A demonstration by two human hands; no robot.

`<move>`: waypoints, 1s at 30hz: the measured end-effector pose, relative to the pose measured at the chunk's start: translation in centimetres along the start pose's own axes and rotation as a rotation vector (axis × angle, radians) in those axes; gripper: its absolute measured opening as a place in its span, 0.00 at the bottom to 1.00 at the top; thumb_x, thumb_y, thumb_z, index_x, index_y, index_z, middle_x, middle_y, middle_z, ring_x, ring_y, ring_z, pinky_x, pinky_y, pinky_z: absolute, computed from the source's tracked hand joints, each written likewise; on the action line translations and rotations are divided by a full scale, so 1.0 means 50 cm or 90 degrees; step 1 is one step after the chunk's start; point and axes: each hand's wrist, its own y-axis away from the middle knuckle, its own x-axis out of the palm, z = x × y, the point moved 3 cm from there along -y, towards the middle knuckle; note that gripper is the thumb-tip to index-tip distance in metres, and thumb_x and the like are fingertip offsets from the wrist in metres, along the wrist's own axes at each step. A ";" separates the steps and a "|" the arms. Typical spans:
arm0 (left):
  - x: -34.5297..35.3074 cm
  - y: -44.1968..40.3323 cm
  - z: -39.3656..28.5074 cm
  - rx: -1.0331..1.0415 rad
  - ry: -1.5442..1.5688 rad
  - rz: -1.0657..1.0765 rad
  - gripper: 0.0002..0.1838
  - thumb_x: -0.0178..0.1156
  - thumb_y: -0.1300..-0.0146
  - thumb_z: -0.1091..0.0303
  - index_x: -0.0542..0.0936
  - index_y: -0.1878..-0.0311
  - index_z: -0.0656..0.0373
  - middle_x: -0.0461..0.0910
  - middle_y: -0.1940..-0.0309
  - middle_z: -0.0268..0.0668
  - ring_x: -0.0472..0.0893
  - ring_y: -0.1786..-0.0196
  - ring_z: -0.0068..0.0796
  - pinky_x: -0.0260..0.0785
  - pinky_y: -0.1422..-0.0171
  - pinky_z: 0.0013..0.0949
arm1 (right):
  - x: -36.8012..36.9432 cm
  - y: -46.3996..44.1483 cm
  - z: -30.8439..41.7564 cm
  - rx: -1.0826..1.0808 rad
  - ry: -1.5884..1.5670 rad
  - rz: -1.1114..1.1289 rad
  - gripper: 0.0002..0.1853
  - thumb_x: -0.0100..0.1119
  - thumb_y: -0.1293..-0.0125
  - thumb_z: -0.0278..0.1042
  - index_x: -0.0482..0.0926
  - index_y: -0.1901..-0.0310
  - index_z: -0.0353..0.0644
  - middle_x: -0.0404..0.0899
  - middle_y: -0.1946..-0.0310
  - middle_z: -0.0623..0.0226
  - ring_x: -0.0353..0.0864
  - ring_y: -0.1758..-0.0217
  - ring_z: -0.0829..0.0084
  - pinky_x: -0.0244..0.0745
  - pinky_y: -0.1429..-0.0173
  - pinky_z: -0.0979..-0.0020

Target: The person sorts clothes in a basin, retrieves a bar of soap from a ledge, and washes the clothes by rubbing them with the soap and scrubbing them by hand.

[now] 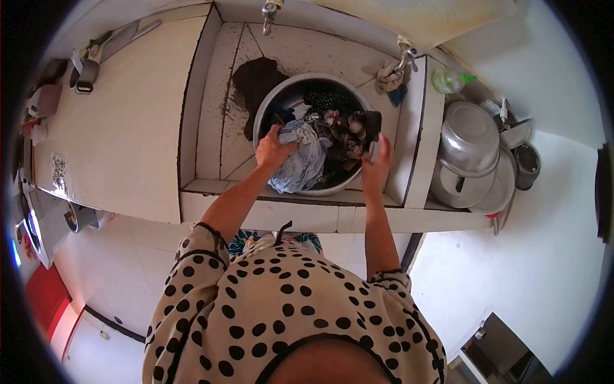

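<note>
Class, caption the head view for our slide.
Over a metal basin in a sink, left hand grips light-blue cloth, right hand at the rim.

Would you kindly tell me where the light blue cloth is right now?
In the head view, the light blue cloth lies across the near-left rim of the metal basin, held in the left hand's grip.

a kitchen, seemingly in a home
a tiled sink (211,128) with two taps (269,14) is set into a pale counter (128,134); metal cookware (470,131) is stacked beside it, near a green-tinted bottle (448,80).
</note>
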 end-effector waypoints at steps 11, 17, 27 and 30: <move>0.000 0.004 0.062 -0.011 0.336 0.043 0.35 0.73 0.63 0.60 0.77 0.49 0.67 0.83 0.59 0.44 0.82 0.56 0.37 0.72 0.51 0.33 | 0.145 0.162 -0.125 0.844 -0.634 0.383 0.24 0.65 0.47 0.23 0.68 0.49 0.26 0.75 0.56 0.50 0.79 0.59 0.55 0.81 0.66 0.54; -0.061 0.089 0.017 -0.149 0.692 0.174 0.26 0.68 0.54 0.71 0.77 0.49 0.68 0.84 0.62 0.41 0.83 0.62 0.31 0.75 0.56 0.32 | 0.163 0.182 -0.149 0.761 -0.617 0.342 0.19 0.62 0.48 0.26 0.73 0.53 0.37 0.79 0.65 0.60 0.82 0.64 0.56 0.82 0.67 0.48; -0.301 0.167 -0.097 0.009 0.880 0.163 0.36 0.68 0.54 0.55 0.72 0.43 0.66 0.79 0.52 0.45 0.80 0.51 0.37 0.71 0.40 0.39 | 0.157 0.203 -0.194 0.770 -0.624 0.192 0.11 0.64 0.55 0.25 0.77 0.66 0.40 0.76 0.72 0.64 0.76 0.69 0.66 0.73 0.68 0.61; -0.343 0.139 -0.108 0.047 0.842 0.054 0.33 0.61 0.45 0.55 0.70 0.40 0.65 0.76 0.47 0.45 0.77 0.46 0.39 0.67 0.36 0.38 | 0.069 0.166 -0.173 0.809 -0.648 0.226 0.08 0.64 0.56 0.25 0.76 0.71 0.40 0.73 0.77 0.68 0.75 0.73 0.69 0.71 0.68 0.63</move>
